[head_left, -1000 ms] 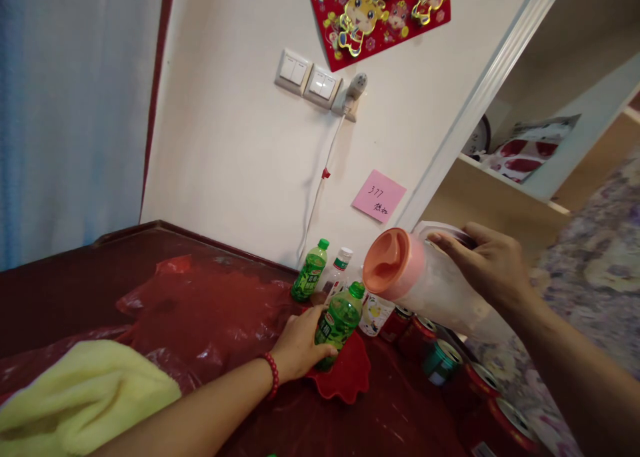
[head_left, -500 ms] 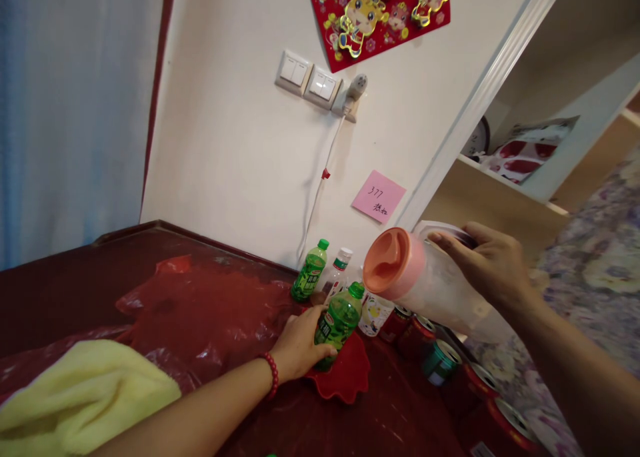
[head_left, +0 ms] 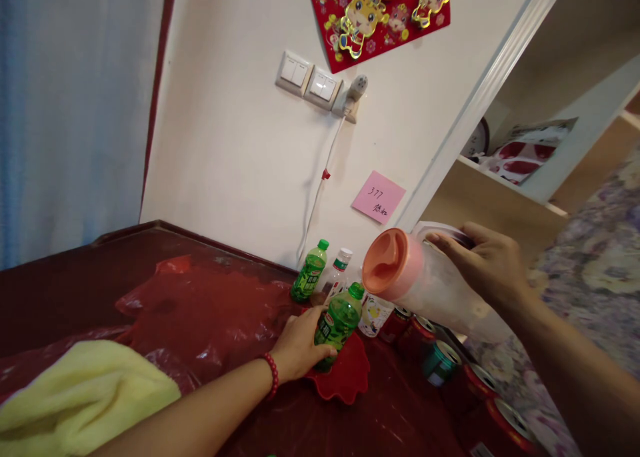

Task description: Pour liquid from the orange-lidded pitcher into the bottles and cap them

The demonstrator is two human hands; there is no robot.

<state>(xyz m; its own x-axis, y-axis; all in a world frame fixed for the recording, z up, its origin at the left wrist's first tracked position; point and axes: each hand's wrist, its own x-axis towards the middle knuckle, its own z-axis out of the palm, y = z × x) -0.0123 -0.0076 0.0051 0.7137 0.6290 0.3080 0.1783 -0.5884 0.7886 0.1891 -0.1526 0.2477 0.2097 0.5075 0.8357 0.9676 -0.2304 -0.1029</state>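
My left hand (head_left: pixel 300 347), with a red bead bracelet at the wrist, is wrapped round a green drink bottle (head_left: pixel 342 318) with its cap on. The bottle leans slightly right over a red scalloped dish (head_left: pixel 345 380). In my right hand (head_left: pixel 483 263) is the handle of a translucent pitcher (head_left: pixel 445 293) with an orange-pink lid. The pitcher is tipped, its lid end toward the bottle and low on the left. No stream of liquid shows between them. A white cup with a printed pattern (head_left: pixel 374 313) is partly hidden behind the pitcher and bottle.
Another green bottle (head_left: pixel 310 270) and a clear bottle with a white cap (head_left: pixel 339 270) stand by the wall. Several cans, among them a green one (head_left: pixel 441 362), line the table's right edge. A yellow cloth (head_left: pixel 90 397) and a red plastic sheet (head_left: pixel 200 310) lie left.
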